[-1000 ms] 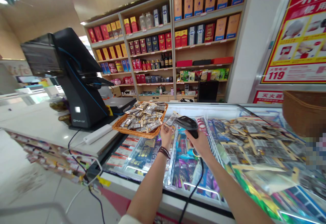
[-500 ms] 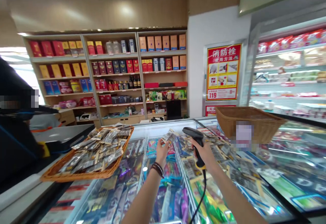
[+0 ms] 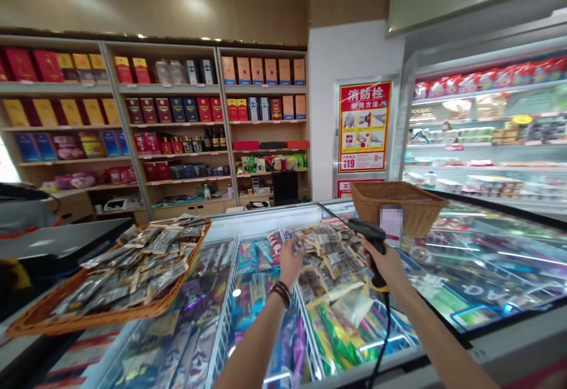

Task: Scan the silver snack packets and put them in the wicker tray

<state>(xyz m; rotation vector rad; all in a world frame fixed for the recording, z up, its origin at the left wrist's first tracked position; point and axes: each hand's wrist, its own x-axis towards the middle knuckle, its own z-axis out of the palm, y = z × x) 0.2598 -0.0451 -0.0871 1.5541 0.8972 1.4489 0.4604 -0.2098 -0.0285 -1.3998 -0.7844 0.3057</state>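
Note:
My right hand (image 3: 386, 264) is wrapped round the grip of a black handheld barcode scanner (image 3: 368, 229), its head tilted toward the left and its cable hanging down. My left hand (image 3: 291, 262), with a dark bead bracelet at the wrist, is at the left edge of a heap of small packets (image 3: 332, 250). Its fingers are a little apart, and I see nothing between them. The packets have clear fronts and tan edges. Below my left hand, colourful ice-cream packs (image 3: 254, 256) show inside the chest freezer.
An orange wicker tray (image 3: 110, 315) piled with similar packets stands at the left. Behind the heap sits a brown wicker basket (image 3: 398, 191) with a label. White wire dividers (image 3: 224, 312) split the freezer. Shelves of boxes (image 3: 177, 111) line the back wall.
The view has swung to the right. My left hand held up a packet before; now it is at the heap without it. The scanner has moved right in the picture, still in my right hand.

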